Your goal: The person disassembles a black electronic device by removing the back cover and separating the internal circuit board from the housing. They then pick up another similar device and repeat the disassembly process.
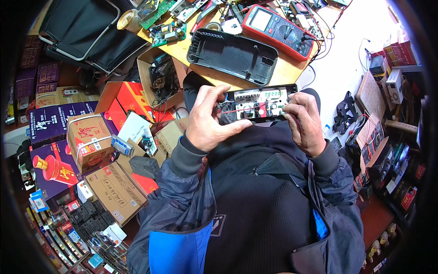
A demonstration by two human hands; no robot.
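Between my two hands is an opened black electronic device (269, 109), its circuit board, red and black wires and components facing up. My left hand (207, 116) grips its left end, thumb along the near edge and fingers at the far edge. At the other end my right hand (306, 119) pinches the right side, with its fingertips bent over the board's corner. On the table just beyond lies a black plastic cover (228, 57), hollow side up. A red multimeter (278, 32) with a grey dial lies to the right of that cover.
Circuit boards (168, 34), tools and loose wires crowd the far part of the yellow table (182, 48). Cardboard boxes (114, 192) are stacked on my left, beside a carton of cables (162, 77). A black folding chair (91, 32) stands at far left. More boxes and parts line the right side.
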